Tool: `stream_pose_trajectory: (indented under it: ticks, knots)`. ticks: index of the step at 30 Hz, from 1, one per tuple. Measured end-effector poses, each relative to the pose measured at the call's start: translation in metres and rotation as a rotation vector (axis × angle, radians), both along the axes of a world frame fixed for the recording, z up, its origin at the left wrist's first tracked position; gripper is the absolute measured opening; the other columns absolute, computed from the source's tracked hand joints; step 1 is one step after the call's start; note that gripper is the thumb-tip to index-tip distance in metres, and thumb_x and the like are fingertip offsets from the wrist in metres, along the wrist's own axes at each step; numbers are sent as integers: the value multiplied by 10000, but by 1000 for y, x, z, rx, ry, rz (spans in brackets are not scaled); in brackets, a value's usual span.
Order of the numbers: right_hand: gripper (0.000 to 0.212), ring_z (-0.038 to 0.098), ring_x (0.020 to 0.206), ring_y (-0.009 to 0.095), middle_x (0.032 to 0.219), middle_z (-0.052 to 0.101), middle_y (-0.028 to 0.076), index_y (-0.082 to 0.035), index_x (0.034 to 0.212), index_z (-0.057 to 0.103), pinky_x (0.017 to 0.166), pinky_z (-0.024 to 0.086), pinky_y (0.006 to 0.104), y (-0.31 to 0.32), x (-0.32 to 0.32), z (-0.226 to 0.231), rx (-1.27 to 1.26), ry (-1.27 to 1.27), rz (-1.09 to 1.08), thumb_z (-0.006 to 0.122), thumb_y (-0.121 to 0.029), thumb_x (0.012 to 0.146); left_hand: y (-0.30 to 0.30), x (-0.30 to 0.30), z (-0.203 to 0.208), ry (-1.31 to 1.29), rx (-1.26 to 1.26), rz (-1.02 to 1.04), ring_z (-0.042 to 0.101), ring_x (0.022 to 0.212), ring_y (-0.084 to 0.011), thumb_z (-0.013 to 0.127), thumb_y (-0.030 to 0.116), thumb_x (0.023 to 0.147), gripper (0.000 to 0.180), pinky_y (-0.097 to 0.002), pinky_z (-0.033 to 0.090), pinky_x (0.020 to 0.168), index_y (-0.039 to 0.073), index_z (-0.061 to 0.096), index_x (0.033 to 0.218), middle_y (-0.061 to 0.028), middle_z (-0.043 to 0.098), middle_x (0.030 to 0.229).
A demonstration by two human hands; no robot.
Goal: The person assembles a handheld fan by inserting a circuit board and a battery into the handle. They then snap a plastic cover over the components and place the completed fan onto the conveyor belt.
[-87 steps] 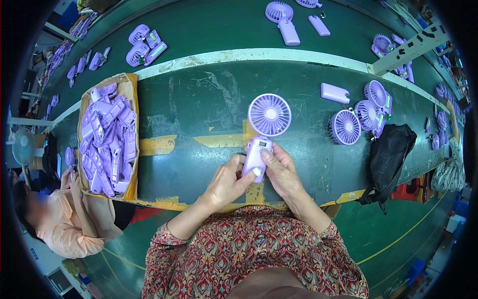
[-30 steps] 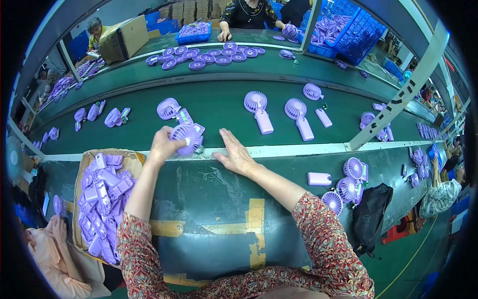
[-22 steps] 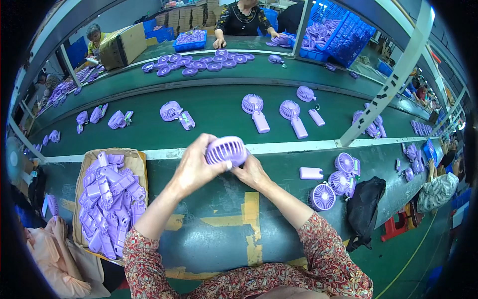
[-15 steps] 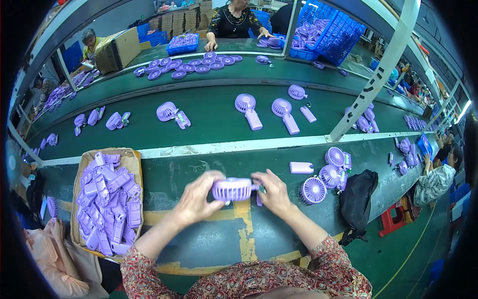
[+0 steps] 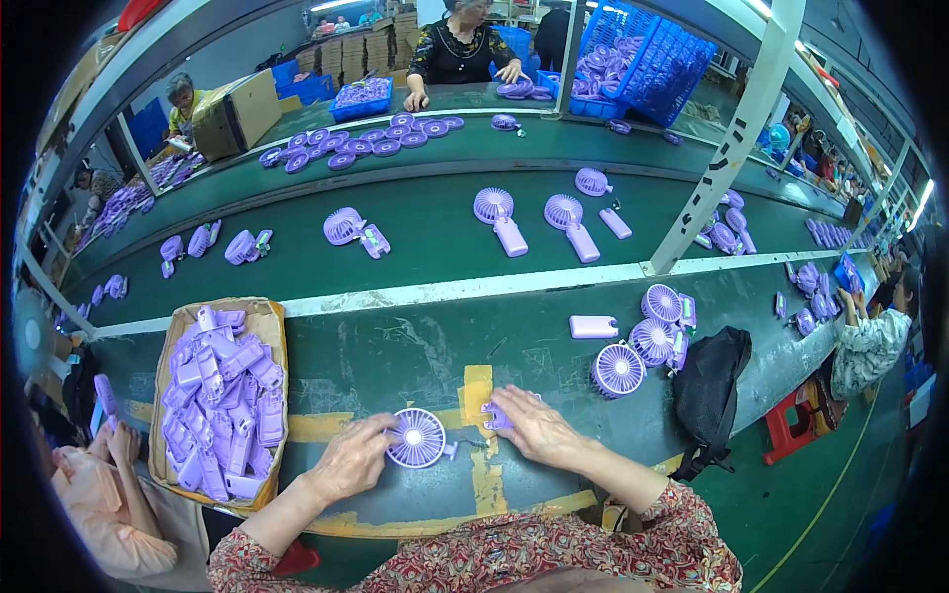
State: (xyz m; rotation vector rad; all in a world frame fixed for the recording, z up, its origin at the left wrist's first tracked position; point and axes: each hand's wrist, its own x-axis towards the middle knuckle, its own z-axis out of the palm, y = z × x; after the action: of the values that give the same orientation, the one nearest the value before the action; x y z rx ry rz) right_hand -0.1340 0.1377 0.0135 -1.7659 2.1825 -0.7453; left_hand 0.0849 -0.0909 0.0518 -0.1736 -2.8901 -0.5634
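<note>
Fan head is being held at its rim by the curled left hand; the right hand is arching palm-down over a purple casing, grip unclear.

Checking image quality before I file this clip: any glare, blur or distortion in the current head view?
Head view: pale sheen on the workbench, its front edge bowed by the fisheye, corners black; same view: left hand and fan head fairly sharp.

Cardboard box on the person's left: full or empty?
Full, or close to it: purple plastic casings lie heaped inside the cardboard box, hiding its bottom.
</note>
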Motion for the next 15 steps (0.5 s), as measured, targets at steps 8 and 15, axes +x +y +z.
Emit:
stream_pose_trajectory:
  ticks: [8, 15]
  knots:
    - [439, 551, 1000, 372, 1021, 562, 207, 26, 1092, 535, 839, 460, 425, -19, -6, 7, 239, -76, -64, 692, -203, 752, 10, -33, -7, -458, 307, 303, 435, 1201, -350, 712, 366, 719, 790, -397, 361, 1005, -16, 356, 1313, -229, 456, 1269]
    - [338, 649, 794, 253, 856, 636, 155, 4, 984, 556, 693, 505, 368, -12, -10, -10, 290, -538, -211, 677, -260, 811, -7, -31, -4, -741, 226, 227, 498, 1107, -329, 796, 451, 584, 803, -390, 409, 930, -50, 505, 1140, -222, 511, 1168]
